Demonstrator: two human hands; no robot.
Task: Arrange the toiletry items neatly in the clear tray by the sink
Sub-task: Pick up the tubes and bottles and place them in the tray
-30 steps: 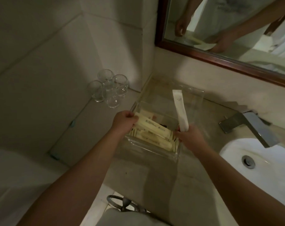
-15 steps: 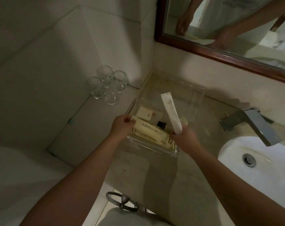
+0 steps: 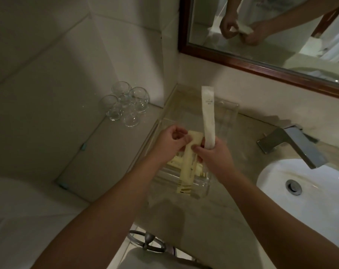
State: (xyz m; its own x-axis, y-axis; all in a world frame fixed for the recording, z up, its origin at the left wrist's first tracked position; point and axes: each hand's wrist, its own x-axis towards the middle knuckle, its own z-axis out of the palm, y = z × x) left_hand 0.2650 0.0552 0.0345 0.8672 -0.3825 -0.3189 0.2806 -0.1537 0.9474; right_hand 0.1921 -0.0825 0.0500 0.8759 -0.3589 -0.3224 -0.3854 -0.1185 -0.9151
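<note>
My right hand [image 3: 213, 158] grips a long white sachet [image 3: 208, 115] upright above the clear tray [image 3: 229, 110]. My left hand [image 3: 169, 141] pinches the top of a cream packet [image 3: 186, 171], which slants over the tray's near edge, with other packets [image 3: 173, 163] lying inside.

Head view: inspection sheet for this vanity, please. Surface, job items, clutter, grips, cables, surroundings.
Surface: stone counter, dimly lit.
Job's things: clear tray holding cream boxes; long cream box tilted over its near wall; white sachet upright.
Clutter: glasses clustered on the left ledge.
Grips: left grip pinches the long cream box; right grip holds the white sachet.
Cables: nothing seen.
Surroundings: faucet, sink, mirror, towel ring.
</note>
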